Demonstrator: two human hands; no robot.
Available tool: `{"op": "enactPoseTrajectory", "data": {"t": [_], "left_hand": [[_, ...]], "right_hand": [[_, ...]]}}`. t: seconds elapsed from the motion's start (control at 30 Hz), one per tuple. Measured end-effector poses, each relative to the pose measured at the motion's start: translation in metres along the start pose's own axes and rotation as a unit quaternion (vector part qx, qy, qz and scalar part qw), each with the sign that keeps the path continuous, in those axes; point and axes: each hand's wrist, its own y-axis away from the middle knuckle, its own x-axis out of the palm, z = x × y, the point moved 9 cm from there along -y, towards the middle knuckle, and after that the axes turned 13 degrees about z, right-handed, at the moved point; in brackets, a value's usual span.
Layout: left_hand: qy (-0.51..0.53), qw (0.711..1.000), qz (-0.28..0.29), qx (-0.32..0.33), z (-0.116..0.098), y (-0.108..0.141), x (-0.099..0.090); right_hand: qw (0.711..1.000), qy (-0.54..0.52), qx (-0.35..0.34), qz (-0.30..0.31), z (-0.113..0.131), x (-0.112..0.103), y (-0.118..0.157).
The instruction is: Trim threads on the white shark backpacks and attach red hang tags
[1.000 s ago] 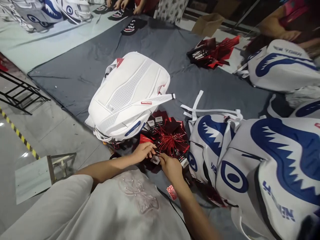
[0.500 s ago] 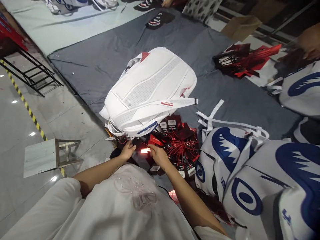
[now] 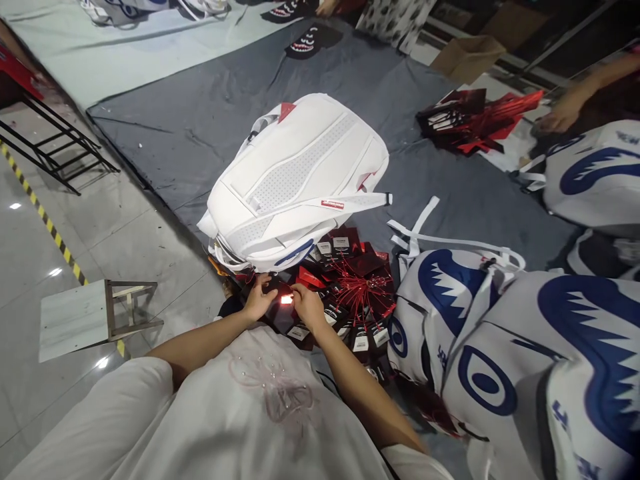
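A white backpack (image 3: 300,167) lies with its strap side up on the grey cloth. Just below its lower edge, my left hand (image 3: 260,298) has its fingers bent near a dark tag; what they hold, if anything, is too small to make out. My right hand (image 3: 306,307) is closed at the edge of a shiny dark red tag (image 3: 286,300), which reflects bright light between the hands. Right of my right hand, black and red hang tags (image 3: 361,339) with red strings (image 3: 365,288) fan out.
White and blue backpacks (image 3: 487,380) stand at the right. Farther back are red and black tags (image 3: 480,120), another person's hand (image 3: 560,117), a black cap (image 3: 313,41) and a cardboard box (image 3: 465,59). A stool (image 3: 75,320) stands left of the table.
My two hands have come slightly closer together over the shiny tag. At the far right, the other person's hand and forearm now reach beside the red tags.
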Motion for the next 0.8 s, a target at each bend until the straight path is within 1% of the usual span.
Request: {"op": "enactPoseTrajectory", "data": {"t": [0.07,0.17,0.3,0.4,0.5,0.57,0.7,0.8], "left_hand": [[-0.042,0.999,0.004,0.006,-0.003,0.000,-0.004],[-0.051,0.998,0.010,0.018,-0.008,0.003,-0.003],[-0.089,0.996,0.001,0.018,-0.016,0.005,-0.001],[-0.154,0.988,0.001,0.010,-0.022,0.002,-0.002],[-0.215,0.976,0.017,0.002,-0.027,-0.005,-0.003],[-0.229,0.973,0.020,-0.005,-0.029,-0.009,-0.007],[-0.241,0.970,0.019,-0.022,-0.026,-0.012,-0.013],[-0.249,0.968,0.021,-0.023,-0.026,-0.011,-0.012]], "right_hand": [[1.000,0.000,0.002,-0.002,-0.001,0.002,0.000],[1.000,0.001,0.000,-0.007,-0.001,0.005,-0.002],[1.000,-0.001,-0.012,-0.009,0.005,0.007,-0.013],[0.999,-0.007,-0.038,0.008,0.015,0.009,-0.028],[0.998,-0.005,-0.056,0.027,0.022,0.010,-0.037],[0.998,0.000,-0.051,0.023,0.021,0.006,-0.037],[1.000,0.003,-0.024,0.001,0.009,-0.002,-0.026],[1.000,-0.005,-0.011,-0.003,0.006,-0.002,-0.024]]}}
